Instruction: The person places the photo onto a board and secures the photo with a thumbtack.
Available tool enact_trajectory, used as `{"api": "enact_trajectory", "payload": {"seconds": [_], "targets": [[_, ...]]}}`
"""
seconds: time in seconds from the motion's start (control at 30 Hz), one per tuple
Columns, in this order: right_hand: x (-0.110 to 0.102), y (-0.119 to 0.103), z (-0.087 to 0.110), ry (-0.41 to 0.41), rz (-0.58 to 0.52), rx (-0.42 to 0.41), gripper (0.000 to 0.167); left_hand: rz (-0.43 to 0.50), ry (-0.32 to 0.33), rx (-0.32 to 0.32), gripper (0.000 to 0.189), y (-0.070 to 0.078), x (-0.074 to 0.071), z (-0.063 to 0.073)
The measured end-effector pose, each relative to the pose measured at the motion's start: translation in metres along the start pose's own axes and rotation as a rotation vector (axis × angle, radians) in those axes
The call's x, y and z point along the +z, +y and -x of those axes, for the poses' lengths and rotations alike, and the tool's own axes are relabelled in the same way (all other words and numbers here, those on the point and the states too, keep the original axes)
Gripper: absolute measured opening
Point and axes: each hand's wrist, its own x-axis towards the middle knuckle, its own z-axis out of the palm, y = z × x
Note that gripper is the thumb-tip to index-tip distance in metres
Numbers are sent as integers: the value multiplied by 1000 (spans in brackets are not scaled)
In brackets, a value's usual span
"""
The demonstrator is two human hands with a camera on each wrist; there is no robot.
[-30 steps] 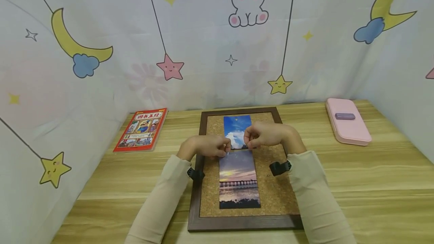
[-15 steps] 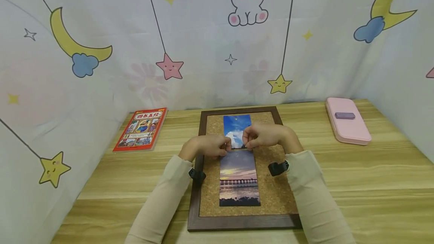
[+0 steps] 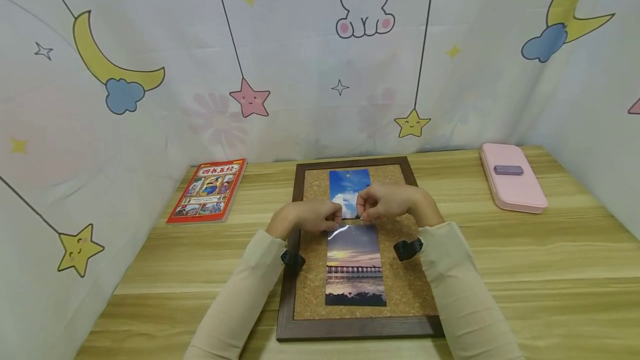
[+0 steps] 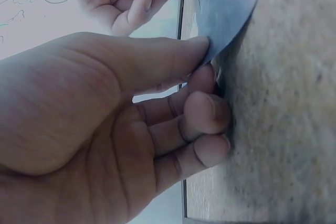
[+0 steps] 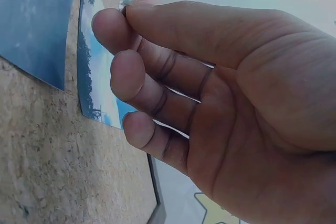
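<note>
My left hand pinches the upper left corner of a sunset pier photo between thumb and index finger. That corner is lifted and curves off the cork board, as the left wrist view shows. Just above lies a photo of blue sky and clouds, with a small yellowish dot near its top edge. Over this photo's lower right, my right hand pinches a thumbtack between thumb and index finger. Its thin metal point shows in the left wrist view, clear of the photo.
A dark wooden frame edges the board on the wooden table. At the back left lies a red-covered book. A pink case lies at the back right. A printed curtain hangs behind.
The sunset photo has shifted slightly right in my left hand's pinch, and a glare now shows at its top left. My right hand has drifted slightly left with the thumbtack.
</note>
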Motion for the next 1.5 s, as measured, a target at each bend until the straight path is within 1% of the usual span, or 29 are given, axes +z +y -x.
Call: {"api": "enact_trajectory", "payload": {"seconds": [0.1,0.3,0.6,0.8,1.0,1.1,1.3,1.5], "targets": [[2,-1,-3,-4,24,27,4,14,9,1,10,0,2,-1],[6,-3,-10,-45,44,100,2,28,19,-14,10,3,3,-1],[15,-2,-18,-89,25,136,10,6,30,-20,10,6,2,-2],[15,-4,-19,-106,81,129,10,3,29,-25,10,7,2,-2],[15,-3,-20,-113,102,133,12,11,27,-48,10,8,1,-1],[14,-1,-21,-109,111,138,13,5,32,-47,10,8,1,0],[15,2,-23,-99,91,146,14,0,32,-43,10,8,1,1],[15,3,-23,-99,85,128,13,-4,30,-39,9,6,1,2]]}}
